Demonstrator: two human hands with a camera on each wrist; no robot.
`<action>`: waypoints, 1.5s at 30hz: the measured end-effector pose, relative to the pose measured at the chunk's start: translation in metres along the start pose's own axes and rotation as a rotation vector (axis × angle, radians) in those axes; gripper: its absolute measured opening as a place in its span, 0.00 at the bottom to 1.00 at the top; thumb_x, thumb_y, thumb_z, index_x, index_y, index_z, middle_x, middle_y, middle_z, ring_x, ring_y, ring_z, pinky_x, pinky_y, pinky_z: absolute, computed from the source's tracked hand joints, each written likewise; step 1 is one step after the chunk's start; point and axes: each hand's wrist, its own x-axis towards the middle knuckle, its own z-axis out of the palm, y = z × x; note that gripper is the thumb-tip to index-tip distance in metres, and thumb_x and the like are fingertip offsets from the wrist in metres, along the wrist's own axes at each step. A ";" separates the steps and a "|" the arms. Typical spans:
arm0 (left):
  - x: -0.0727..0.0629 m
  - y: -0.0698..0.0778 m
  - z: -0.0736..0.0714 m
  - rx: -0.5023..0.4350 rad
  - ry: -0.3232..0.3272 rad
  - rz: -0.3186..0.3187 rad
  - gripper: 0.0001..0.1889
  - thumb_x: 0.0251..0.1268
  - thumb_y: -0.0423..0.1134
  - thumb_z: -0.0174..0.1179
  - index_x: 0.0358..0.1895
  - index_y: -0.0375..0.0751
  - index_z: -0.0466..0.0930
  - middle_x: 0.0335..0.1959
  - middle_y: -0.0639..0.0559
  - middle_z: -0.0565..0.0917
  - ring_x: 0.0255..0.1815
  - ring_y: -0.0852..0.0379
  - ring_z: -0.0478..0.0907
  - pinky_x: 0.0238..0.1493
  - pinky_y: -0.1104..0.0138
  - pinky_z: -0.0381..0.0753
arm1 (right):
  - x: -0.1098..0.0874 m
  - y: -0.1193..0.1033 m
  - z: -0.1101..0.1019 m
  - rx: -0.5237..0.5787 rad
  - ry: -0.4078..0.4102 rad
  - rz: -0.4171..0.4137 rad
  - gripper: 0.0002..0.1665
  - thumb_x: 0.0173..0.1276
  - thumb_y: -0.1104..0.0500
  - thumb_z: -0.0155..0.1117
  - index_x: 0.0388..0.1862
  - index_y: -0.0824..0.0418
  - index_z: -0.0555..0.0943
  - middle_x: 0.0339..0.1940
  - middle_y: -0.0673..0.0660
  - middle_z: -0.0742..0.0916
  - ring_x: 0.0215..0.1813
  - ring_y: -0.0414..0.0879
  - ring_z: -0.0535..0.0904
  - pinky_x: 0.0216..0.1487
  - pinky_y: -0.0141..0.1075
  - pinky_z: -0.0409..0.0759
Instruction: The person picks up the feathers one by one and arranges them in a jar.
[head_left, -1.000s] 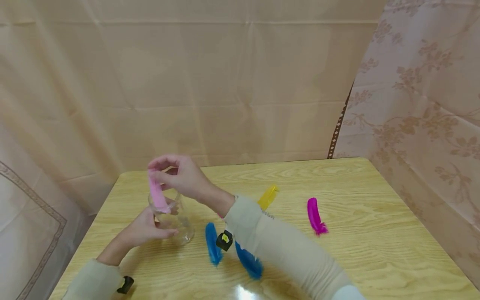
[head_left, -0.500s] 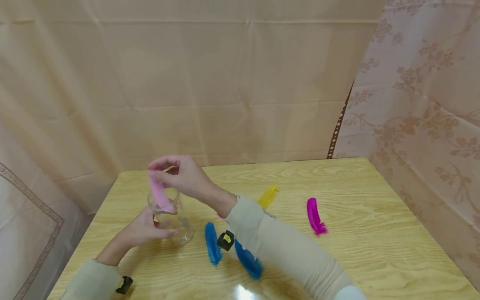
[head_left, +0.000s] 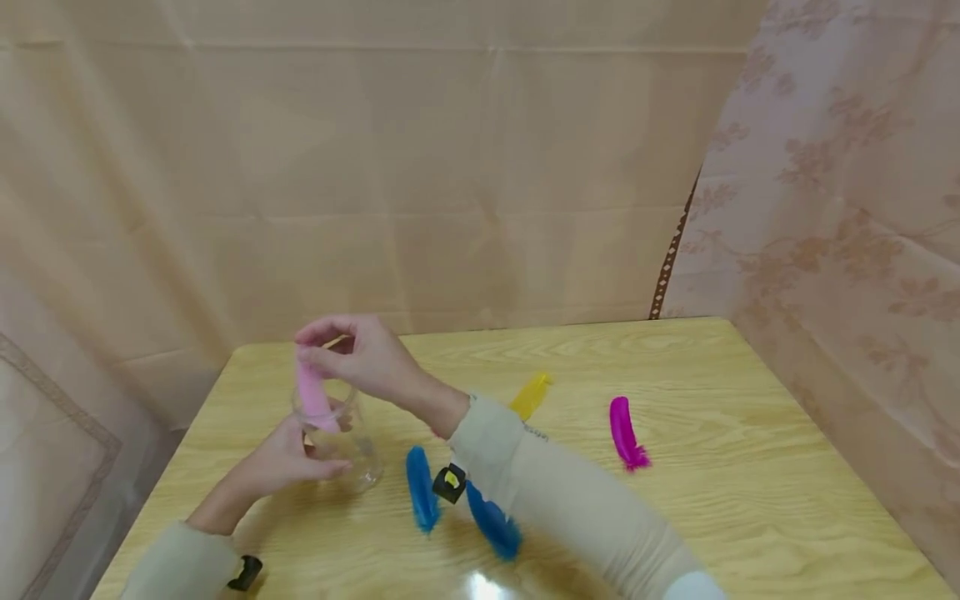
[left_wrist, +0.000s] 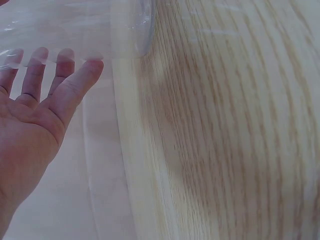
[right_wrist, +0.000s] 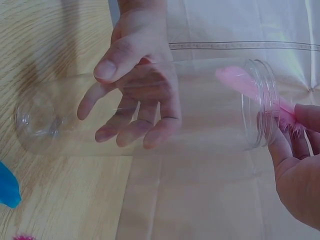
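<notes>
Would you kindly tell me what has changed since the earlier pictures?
Very little: the lower end of the pink feather has swung slightly left since half a second ago, hanging steeper. Nothing was grasped or released: the right hand still pinches the feather and the left hand holds the jar. The yellow feather and magenta feather lie unmoved.

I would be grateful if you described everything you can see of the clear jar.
The jar is tall, see-through and rounded, with a ridged neck around its open mouth; whether it is glass or plastic, I cannot tell. It is held mouth up over the left part of the table, though whether its base rests there is unclear. The left hand holds it around the side. A pink feather, pinched in the right hand, reaches partly through the mouth into the jar.
</notes>
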 end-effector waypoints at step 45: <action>0.003 0.000 0.001 0.000 -0.002 0.017 0.31 0.54 0.27 0.74 0.63 0.37 0.73 0.61 0.31 0.71 0.58 0.45 0.74 0.45 0.47 0.86 | 0.003 0.002 -0.003 -0.006 -0.006 0.008 0.11 0.70 0.64 0.68 0.49 0.65 0.85 0.42 0.51 0.88 0.39 0.37 0.84 0.44 0.31 0.84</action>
